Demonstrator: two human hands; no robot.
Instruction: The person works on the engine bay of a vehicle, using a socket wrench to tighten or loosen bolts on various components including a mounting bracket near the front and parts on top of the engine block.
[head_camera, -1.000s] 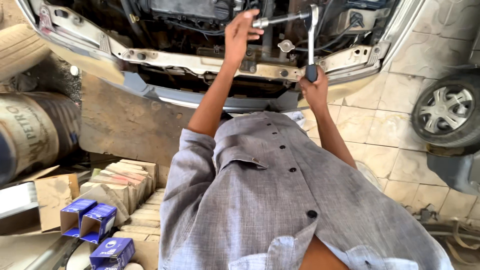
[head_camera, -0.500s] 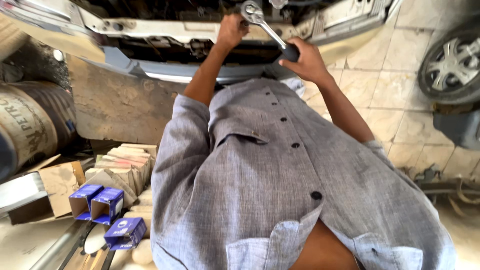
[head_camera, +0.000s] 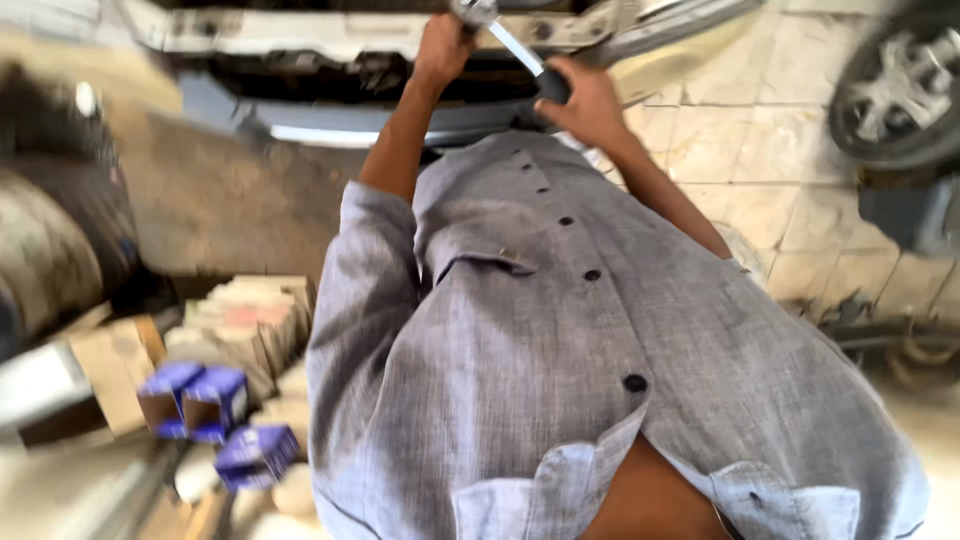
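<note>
Both hands closed: right hand (head_camera: 585, 100) gripping ratchet wrench (head_camera: 515, 48) handle, left hand (head_camera: 443, 45) clamped at its head, over car front (head_camera: 330, 35).

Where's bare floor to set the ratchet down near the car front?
Free: the pale tiled floor right of the right hand, bordered by the bumper and the wheel. Crowded: lower left, where blue boxes and stacked cardboard lie. Both hands, the left hand too, grip the ratchet.
</note>
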